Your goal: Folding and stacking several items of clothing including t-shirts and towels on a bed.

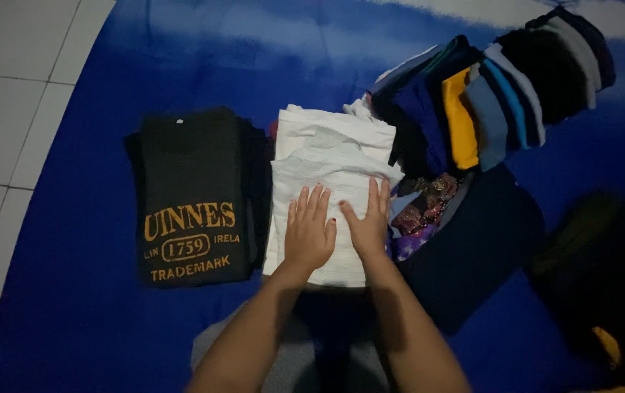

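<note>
Left hand (309,234) and right hand (365,222) lie palm-down, side by side, on a folded white garment (330,156) at the centre of a blue sheet (79,306); the fingers of both are spread flat, grasping nothing. Just left of the white garment lies a folded black shirt (192,193) with gold lettering. To the far right, a leaning stack of folded clothes (494,102) fans out, with a patterned cloth (425,207) just beside the right hand.
</note>
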